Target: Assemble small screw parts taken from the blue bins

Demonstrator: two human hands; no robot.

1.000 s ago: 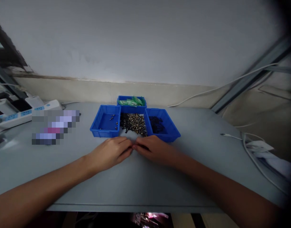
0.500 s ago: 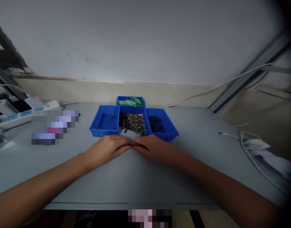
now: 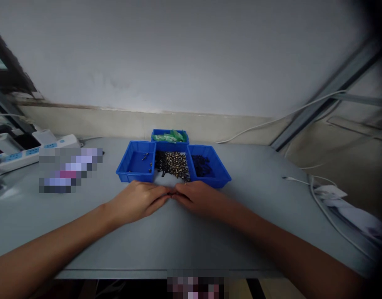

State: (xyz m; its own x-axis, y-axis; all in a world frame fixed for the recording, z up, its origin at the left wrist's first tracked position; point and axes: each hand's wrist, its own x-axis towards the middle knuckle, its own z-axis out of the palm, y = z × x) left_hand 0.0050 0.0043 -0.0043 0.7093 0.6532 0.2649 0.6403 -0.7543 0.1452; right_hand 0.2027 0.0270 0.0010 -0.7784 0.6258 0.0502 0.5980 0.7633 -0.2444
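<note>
My left hand (image 3: 147,198) and my right hand (image 3: 192,196) meet fingertip to fingertip just above the grey table, in front of the blue bins. Both are closed in a pinch on a small dark piece, mostly covered by the fingers, so its kind does not show. Right behind the fingertips lies a heap of small brass-and-black parts (image 3: 175,163). The left blue bin (image 3: 121,174) holds a few small brass-coloured parts. Many small dark pieces (image 3: 201,165) lie in the right blue bin (image 3: 221,177).
A third blue bin (image 3: 170,146) with green plastic bags (image 3: 170,136) stands behind the heap, near the wall. On the left is a white power strip (image 3: 38,153) with plugs, beside a blurred-out object (image 3: 71,170). White cables (image 3: 322,203) lie on the right.
My fingertips have drawn closer together around the small dark piece, covering more of it. The whole view has shifted slightly; the bins and heap look the same.
</note>
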